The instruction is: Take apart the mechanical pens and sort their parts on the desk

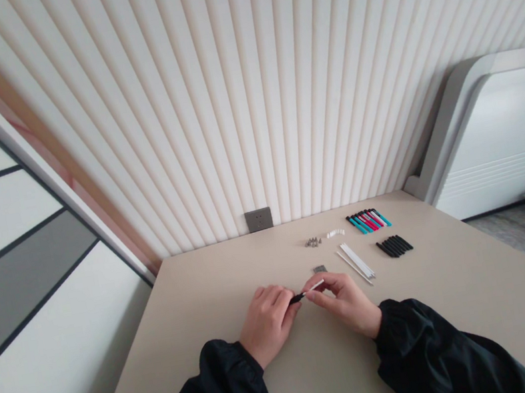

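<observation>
My left hand (268, 323) is closed around a slim black pen part (297, 298), most of it hidden by the fingers. Between thumb and fingertips, my right hand (346, 302) pinches a thin white pen refill (315, 285). The refill's left end meets the tip of the black part; how far it goes in I cannot tell. Just beyond the right fingers lies a small patch of grey metal pieces (320, 269), perhaps springs. Right of them several white refills (357, 261) lie side by side, one slightly apart.
Farther back on the beige table (200, 302) are small metal cone-like pieces (313, 242) and a row of small white pieces (335, 233). Coloured pen barrels (368, 221) and black tubes (395, 246) lie to the right. A ribbed wall with a socket (259, 219) borders the back.
</observation>
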